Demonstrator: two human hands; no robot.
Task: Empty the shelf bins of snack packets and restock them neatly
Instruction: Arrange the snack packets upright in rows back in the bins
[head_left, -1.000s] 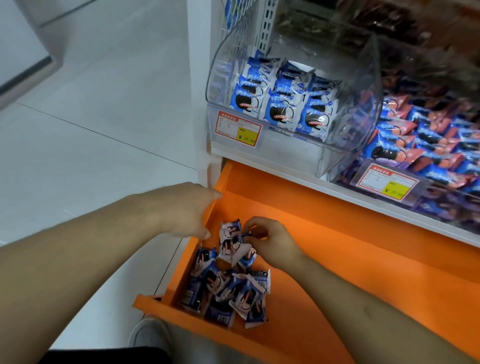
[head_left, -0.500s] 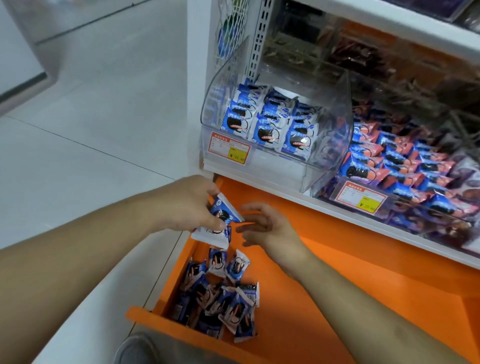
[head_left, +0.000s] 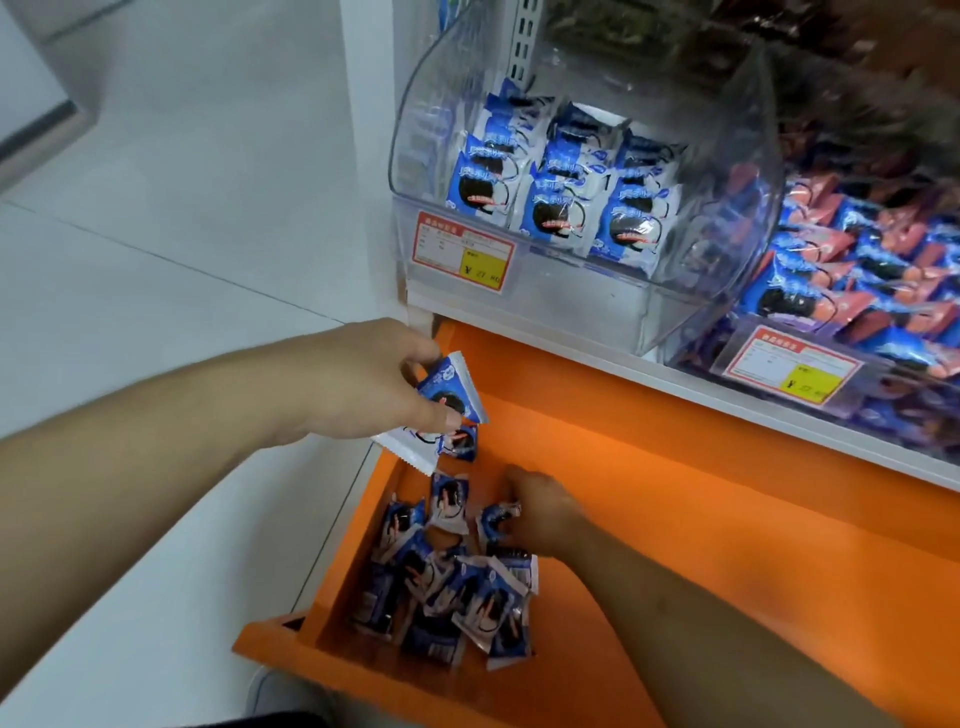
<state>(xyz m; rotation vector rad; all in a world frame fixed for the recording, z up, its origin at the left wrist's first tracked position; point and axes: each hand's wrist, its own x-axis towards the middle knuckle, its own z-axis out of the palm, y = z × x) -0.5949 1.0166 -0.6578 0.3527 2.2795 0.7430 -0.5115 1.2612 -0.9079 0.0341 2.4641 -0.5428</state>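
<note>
Over the orange drawer (head_left: 675, 519), your left hand (head_left: 358, 384) pinches a small stack of blue-and-white cookie packets (head_left: 447, 405) between thumb and fingers; how many, you cannot tell. Your right hand (head_left: 545, 512) reaches down to a loose packet (head_left: 496, 519), its fingertips blurred, so whether they grip it is unclear. A jumbled pile of packets (head_left: 447, 592) lies in the drawer's near-left corner. Above, the clear shelf bin (head_left: 571, 291) holds packets in neat rows; the neighbouring bin (head_left: 857, 291) is cut off at right.
</note>
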